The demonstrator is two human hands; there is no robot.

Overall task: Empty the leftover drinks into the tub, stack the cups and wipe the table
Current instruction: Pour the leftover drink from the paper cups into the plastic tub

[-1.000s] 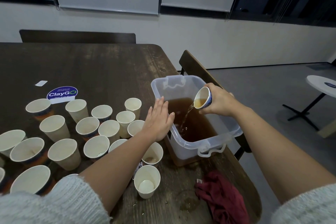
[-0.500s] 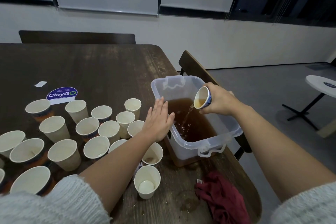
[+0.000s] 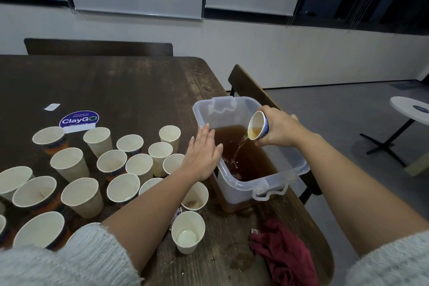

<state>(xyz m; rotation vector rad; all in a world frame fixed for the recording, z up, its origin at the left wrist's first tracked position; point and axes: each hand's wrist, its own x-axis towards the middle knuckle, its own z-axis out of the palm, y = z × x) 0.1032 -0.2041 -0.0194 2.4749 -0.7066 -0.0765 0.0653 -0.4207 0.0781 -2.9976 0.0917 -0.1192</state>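
Right hand (image 3: 279,129) grips a blue-patterned cup (image 3: 257,126), fingers curled round its wall, held over the far-right part of the tub (image 3: 293,157). Cup lies on its side: long axis near horizontal, mouth facing left toward the left hand and tipped a little down, base hidden in the palm. A thin brown stream falls from the lower lip into the brown liquid (image 3: 246,155), bubbling where it lands. Some pale drink shows inside the cup, so pouring looks unfinished; the coming move likely turns on raising the base further so the mouth points down, well inside the rim. Left hand (image 3: 202,155) lies flat, fingers straight and pressed together, on the tub's near-left rim, seemingly steadying it; it holds nothing. The standing paper cups (image 3: 137,165) crowd the table (image 3: 120,90) left of the tub, nearer the left hand. One cup (image 3: 188,231) stands alone near the front edge; a dark red cloth (image 3: 284,251) lies bunched at front right, beside a wet patch. Against the earlier frames: both hands and the cup's tilt read as unchanged and the stream runs on; only the view has shifted slightly.
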